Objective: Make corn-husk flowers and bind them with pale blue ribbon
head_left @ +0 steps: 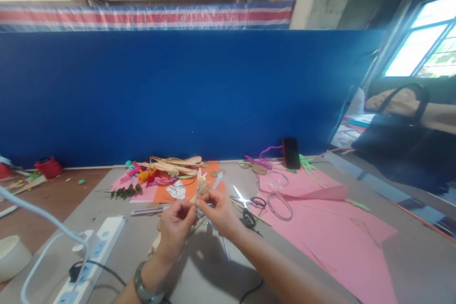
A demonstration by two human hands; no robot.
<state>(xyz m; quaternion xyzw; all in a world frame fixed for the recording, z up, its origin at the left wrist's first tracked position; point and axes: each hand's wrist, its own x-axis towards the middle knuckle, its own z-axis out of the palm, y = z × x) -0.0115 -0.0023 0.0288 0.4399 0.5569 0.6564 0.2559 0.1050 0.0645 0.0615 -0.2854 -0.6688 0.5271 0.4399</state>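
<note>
Over the grey table, my left hand (177,222) and my right hand (220,210) meet with fingertips pinched together. Between them stands a small bundle of pale husk strips (202,185), its pointed ends sticking up above the fingers. Both hands are closed on it; how each finger grips is partly hidden. Just right of my right hand lie scissors (245,203), blades apart, with black handles. Left of my hands rests a slim cutter knife (147,211). Behind them is orange paper (217,164) with a white speckled scrap (176,190) on it. More pale husk lies under my left wrist.
Pink paper sheets (342,242) spread to the right. A phone (291,153) leans on the blue partition (192,90). Dried husks (178,165) and green leaves (126,192) lie left. A power strip (96,259) with cables and a tape roll (13,257) are near left. At right, a person's arm reaches past a dark bag (406,147).
</note>
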